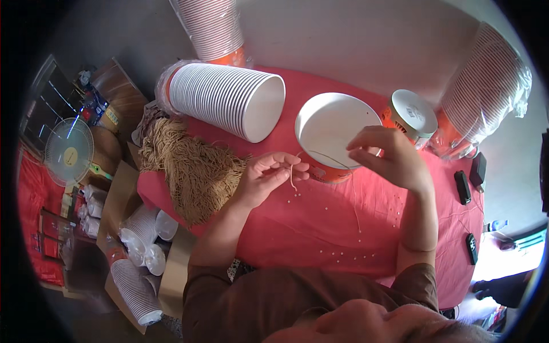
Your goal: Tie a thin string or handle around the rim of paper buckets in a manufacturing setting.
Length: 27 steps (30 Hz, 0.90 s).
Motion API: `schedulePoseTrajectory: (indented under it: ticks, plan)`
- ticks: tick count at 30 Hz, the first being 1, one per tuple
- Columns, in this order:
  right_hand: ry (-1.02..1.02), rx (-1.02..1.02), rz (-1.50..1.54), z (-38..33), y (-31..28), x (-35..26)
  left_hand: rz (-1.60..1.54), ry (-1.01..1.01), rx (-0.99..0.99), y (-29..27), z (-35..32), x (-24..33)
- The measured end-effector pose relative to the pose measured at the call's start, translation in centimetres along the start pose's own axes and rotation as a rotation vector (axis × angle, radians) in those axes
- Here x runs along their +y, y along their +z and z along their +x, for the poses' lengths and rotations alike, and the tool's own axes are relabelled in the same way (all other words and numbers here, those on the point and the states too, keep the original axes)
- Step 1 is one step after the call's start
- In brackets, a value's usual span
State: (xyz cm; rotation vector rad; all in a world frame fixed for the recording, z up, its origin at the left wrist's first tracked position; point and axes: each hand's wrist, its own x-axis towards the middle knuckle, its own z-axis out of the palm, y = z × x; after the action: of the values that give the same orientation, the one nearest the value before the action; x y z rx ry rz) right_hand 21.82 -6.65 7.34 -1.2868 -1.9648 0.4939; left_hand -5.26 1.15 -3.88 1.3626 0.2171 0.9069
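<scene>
"Two hands on the strand [326,154]?"

"Yep. L hand [273,176] is pinched on it, thumb to fingers; R hand [389,155] looks pinched on it too, tho exact contact's hard to see."

"Which way's it run?"

"Sideways btwn the hands, dipping a bit to the right, across the near side of the white tub [320,123]. Loose ends hang below each hand. Neither hand's nearer the strand; R hand overlaps the tub's right rim in view. Height over rim: can't tell."

"Edges, room?"

"Tan yarn heap [200,177] is close on L hand's left. Below the hands, red counter [274,228] w/ scattered white bits [343,257]. Right edge has a black remote [462,187], well apart from R hand. Near edge's mostly behind the brown shirt [274,294]."
</scene>
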Motion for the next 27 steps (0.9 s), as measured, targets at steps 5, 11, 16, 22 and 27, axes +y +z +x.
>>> schedulePoseTrajectory:
  ticks: [5,11,16,22,27]
  plan:
    - [-0.028,-0.177,-0.136,0.6,1.5,1.3,0.162,0.095,0.081,0.9,0.1,-0.5]
    - [-0.002,-0.143,-0.046,0.6,2.1,1.0,0.451,0.335,0.228,1.5,0.8,0.0]
    - [-0.019,-0.080,-0.178,0.5,3.3,1.7,0.155,0.187,0.154,2.4,1.9,2.8]
    - [-0.014,-0.057,-0.221,0.5,3.4,2.1,0.268,0.278,0.229,2.5,4.1,6.5]
    - [0.007,-0.039,-0.158,0.6,3.4,1.2,0.489,0.162,0.211,3.4,5.3,6.4]
